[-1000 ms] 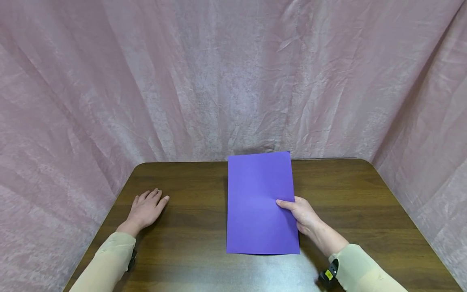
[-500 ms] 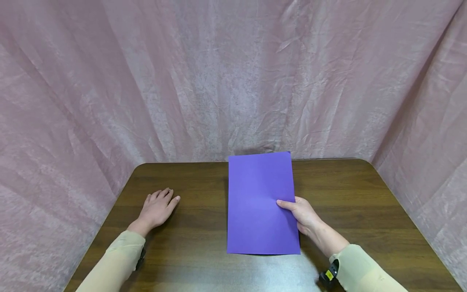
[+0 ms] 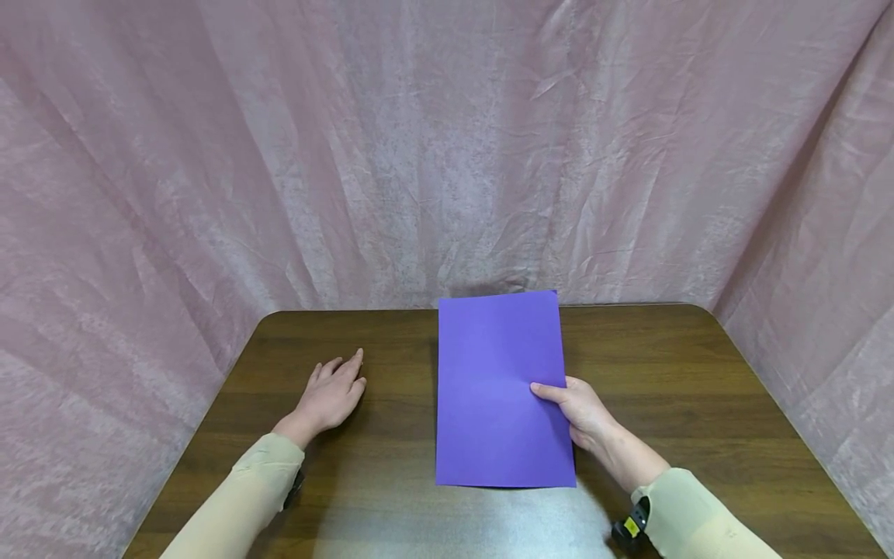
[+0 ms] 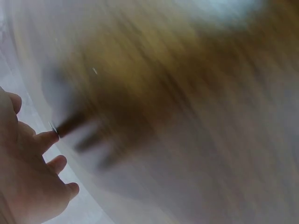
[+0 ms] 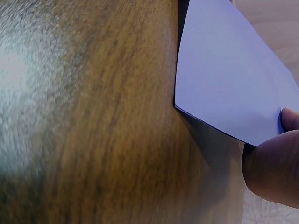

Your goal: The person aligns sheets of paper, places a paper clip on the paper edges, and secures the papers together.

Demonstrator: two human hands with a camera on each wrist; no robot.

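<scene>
A purple sheet of paper (image 3: 499, 396) stands tilted at the middle of the table in the head view. My right hand (image 3: 580, 407) grips its right edge, thumb across the front and the other fingers hidden behind. In the right wrist view, the paper (image 5: 229, 70) has a lower corner right at the wood, and the thumb (image 5: 275, 170) shows at its edge. My left hand (image 3: 331, 396) is palm down over the table, left of the paper, its fingers spread. In the left wrist view, a thin shiny line shows at one fingertip of the left hand (image 4: 28, 172).
The brown wooden table (image 3: 391, 435) has rounded far corners and a bright reflection near the front. Pink velvet curtains (image 3: 447, 155) hang behind it and along both sides. A black wrist device (image 3: 631, 526) with a yellow patch sits below the right sleeve.
My left hand has moved to the right across the table, toward the paper, and its index finger now points farther forward. The right hand and the paper have hardly moved.
</scene>
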